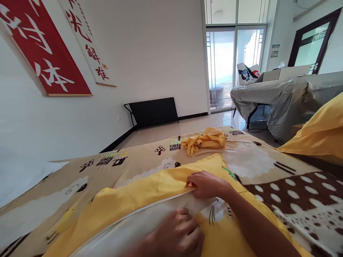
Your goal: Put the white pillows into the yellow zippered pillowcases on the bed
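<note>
- Yellow cloth made up the pillow case [152, 182], which lay at the front of the blanket [144, 162], right under the person's hands.
- Inside its long open side, a white pillow [128, 225] showed.
- The person's right hand [205, 184] had its fingers pinched together on the top edge of the pillow case, near a little green stitched leaf.
- The left hand [179, 232] was curled up like a fist, low over the white pillow and nearer to the person. It was hard to tell if any cloth was tucked in those fingers.
- A cat face with whiskers showed on the yellow cloth, partly under the right arm.
- The blanket was tan and brown, with sheep, mushrooms and white spots.
- Past the pillow case, a crumpled yellow cloth [214, 138] lay on the blanket.
- More yellow cloth, in a big piece [321, 130], stood up at the far right.
- A black folded frame [154, 111] leaned by the wall.
- A table with a grey plastic cover [252, 93] held a box [293, 73].
- Two banners, one red [50, 57] and one white [88, 50], hung on the left.
</note>
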Motion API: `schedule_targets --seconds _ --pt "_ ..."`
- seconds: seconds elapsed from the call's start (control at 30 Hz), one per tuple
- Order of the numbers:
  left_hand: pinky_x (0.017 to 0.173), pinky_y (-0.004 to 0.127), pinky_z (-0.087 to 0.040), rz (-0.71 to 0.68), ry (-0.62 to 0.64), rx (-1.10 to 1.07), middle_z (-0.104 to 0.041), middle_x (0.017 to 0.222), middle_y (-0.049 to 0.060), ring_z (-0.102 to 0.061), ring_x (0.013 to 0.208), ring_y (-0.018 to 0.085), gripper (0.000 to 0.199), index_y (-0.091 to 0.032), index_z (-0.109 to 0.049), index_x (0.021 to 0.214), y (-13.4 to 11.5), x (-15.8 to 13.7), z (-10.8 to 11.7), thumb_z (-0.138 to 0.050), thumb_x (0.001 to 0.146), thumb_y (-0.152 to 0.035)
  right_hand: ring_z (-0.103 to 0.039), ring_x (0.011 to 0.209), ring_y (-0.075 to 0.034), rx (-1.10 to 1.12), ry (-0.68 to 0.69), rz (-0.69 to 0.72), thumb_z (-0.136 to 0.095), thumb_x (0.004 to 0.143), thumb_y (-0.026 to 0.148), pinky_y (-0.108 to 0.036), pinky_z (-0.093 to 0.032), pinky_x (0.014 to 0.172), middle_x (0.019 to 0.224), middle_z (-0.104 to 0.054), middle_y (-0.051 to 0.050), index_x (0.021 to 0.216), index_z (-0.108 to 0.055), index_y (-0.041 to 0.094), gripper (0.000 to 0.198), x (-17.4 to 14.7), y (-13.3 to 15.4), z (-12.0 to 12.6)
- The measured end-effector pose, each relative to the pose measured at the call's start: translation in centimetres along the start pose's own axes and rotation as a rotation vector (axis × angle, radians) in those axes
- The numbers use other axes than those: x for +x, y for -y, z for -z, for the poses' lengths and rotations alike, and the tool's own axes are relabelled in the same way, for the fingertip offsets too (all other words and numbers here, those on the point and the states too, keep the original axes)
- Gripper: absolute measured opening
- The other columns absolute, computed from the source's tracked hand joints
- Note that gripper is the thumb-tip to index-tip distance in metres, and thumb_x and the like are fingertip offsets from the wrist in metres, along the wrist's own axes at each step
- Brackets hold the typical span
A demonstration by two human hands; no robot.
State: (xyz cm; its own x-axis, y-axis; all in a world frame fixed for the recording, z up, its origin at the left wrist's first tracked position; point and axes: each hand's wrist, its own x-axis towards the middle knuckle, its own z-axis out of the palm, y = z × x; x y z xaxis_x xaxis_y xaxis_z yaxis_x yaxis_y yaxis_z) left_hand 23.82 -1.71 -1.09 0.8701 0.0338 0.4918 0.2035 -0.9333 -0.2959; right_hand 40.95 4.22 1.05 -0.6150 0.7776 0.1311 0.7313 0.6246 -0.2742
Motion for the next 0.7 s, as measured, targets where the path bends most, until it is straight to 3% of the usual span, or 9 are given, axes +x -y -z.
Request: schedule_targets --seconds 0.1,0.2,0.27,0.33,0.47,0.57,0.7 --pt "0.048 0.031 -0.031 0.045 0.162 0.02 -0.053 0.057 0.001 -0.045 0.052 0.014 0.018 -0.019 -0.046 0.062 0.3 2.4 2.1 -0.044 0.08 -0.016 -0.059 0.092 -0.021 -0.106 -0.085 -0.131 -0.05 0.072 0.012 -0.029 -0.037 0.076 0.102 -0.066 -0.009 0.102 -0.062 0.016 0.033 -0.3 -1.0 0.8" --pt "0.072 0.034 -0.045 0.23 0.337 -0.025 -0.065 0.088 0.008 -0.059 0.084 0.021 0.019 -0.016 -0.058 0.09 0.8 4.0 2.8 -0.042 0.088 -0.026 -0.058 0.091 -0.021 -0.23 -0.165 -0.203 -0.047 0.072 0.009 -0.031 -0.035 0.077 0.098 -0.065 -0.011 0.09 -0.064 0.015 0.025 -1.5 -1.2 2.6" --pt "0.091 0.04 -0.042 0.374 0.414 -0.095 -0.061 0.118 0.013 -0.054 0.11 0.026 0.038 -0.013 -0.053 0.116 1.0 4.0 1.9 -0.039 0.09 -0.037 -0.056 0.093 -0.022 -0.293 -0.24 -0.229 -0.048 0.071 0.01 -0.032 -0.034 0.079 0.096 -0.064 -0.012 0.084 -0.063 0.014 0.021 -2.2 -0.7 3.7" --pt "0.1 0.044 -0.036 0.474 0.464 -0.172 -0.052 0.132 0.014 -0.048 0.12 0.027 0.049 -0.014 -0.045 0.128 0.9 3.2 0.5 -0.036 0.091 -0.044 -0.054 0.094 -0.022 -0.32 -0.291 -0.259 -0.049 0.07 0.011 -0.032 -0.034 0.08 0.097 -0.063 -0.012 0.083 -0.063 0.015 0.02 -2.7 0.0 4.3" --pt "0.089 0.046 -0.042 0.547 0.55 -0.223 -0.066 0.107 0.01 -0.06 0.097 0.027 0.041 -0.017 -0.057 0.109 0.5 2.1 -0.8 -0.034 0.09 -0.046 -0.056 0.087 -0.021 -0.338 -0.339 -0.312 -0.047 0.071 0.01 -0.031 -0.033 0.076 0.089 -0.065 -0.009 0.082 -0.062 0.016 0.019 -2.8 1.0 4.4" --pt "0.074 0.045 -0.047 0.528 0.647 -0.16 -0.069 0.088 0.01 -0.064 0.081 0.029 0.049 -0.018 -0.061 0.097 1.2 3.0 0.6 -0.022 0.092 -0.048 -0.059 0.081 -0.021 -0.375 -0.381 -0.369 -0.046 0.072 0.01 -0.031 -0.032 0.071 0.083 -0.067 -0.008 0.084 -0.061 0.017 0.02 -2.9 1.2 5.0" --pt "0.067 0.043 -0.048 0.448 0.813 -0.184 -0.07 0.083 0.014 -0.067 0.077 0.03 0.063 -0.019 -0.065 0.093 3.4 5.9 2.6 -0.008 0.092 -0.046 -0.06 0.079 -0.022 -0.47 -0.352 -0.326 -0.042 0.071 0.004 -0.032 -0.032 0.071 0.08 -0.067 -0.011 0.084 -0.06 0.016 0.025 -3.1 1.3 6.5"
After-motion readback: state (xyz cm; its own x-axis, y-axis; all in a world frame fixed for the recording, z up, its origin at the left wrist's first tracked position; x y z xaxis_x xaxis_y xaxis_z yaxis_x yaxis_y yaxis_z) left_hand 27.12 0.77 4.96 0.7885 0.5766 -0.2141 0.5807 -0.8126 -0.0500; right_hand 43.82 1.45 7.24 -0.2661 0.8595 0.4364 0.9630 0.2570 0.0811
